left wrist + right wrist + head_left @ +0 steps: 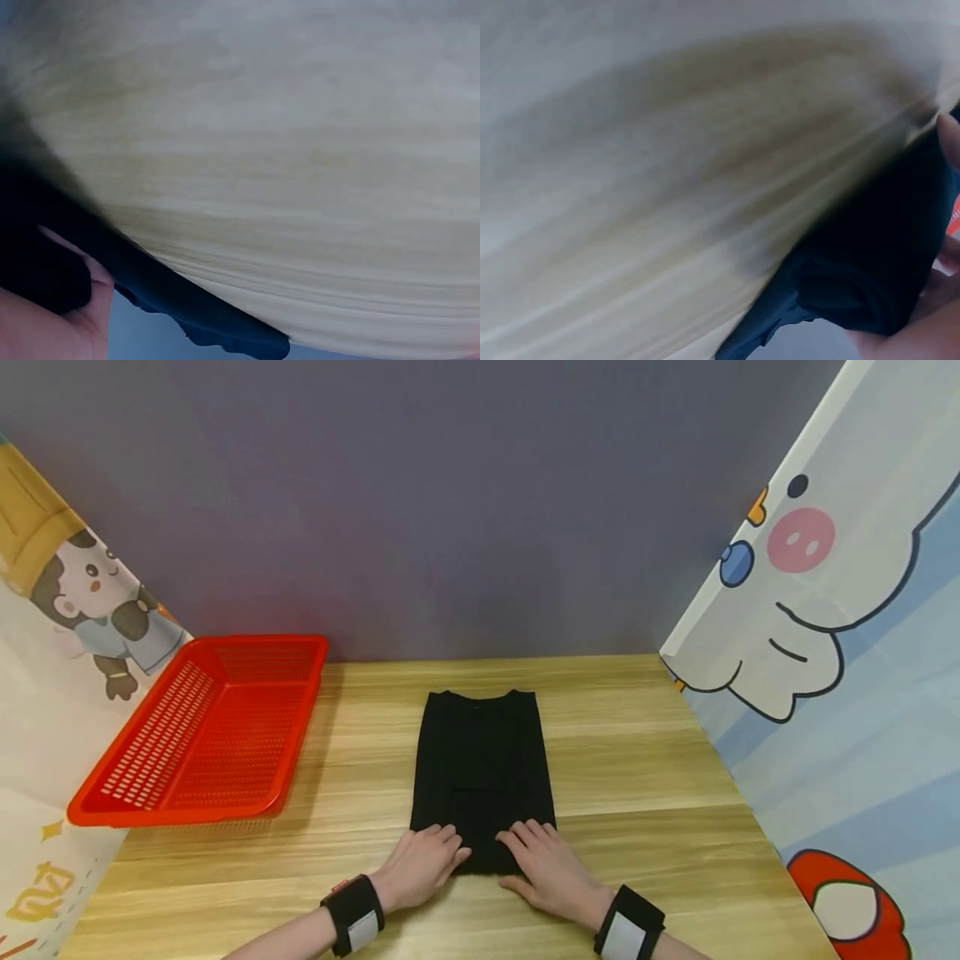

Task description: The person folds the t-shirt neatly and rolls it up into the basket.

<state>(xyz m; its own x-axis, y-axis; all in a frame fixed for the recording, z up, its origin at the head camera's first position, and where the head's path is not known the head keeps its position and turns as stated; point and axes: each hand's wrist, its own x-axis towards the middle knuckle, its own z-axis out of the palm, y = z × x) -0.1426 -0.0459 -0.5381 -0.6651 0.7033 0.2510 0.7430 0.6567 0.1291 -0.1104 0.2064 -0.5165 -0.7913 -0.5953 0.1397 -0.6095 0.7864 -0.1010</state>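
Observation:
A black shirt point(480, 743) lies on the wooden table, folded into a narrow upright panel with its neckline at the far end. A straight fold edge crosses its lower middle. My left hand point(422, 866) rests on the near left corner, its fingers on the cloth and its thumb pointing inward. On the near right corner lies my right hand point(551, 872), fingers extended over the fabric and thumb apart by the near edge. In the left wrist view dark cloth point(172, 292) runs beside the hand. The right wrist view has thumb and fingers either side of folded cloth point(870, 240).
A red plastic basket point(300, 735) with perforated walls stands at the left of the wooden table point(637, 760). Behind the table rises a grey wall point(480, 510). Printed cartoon panels point(885, 693) flank both sides. Black bands point(630, 922) circle both wrists.

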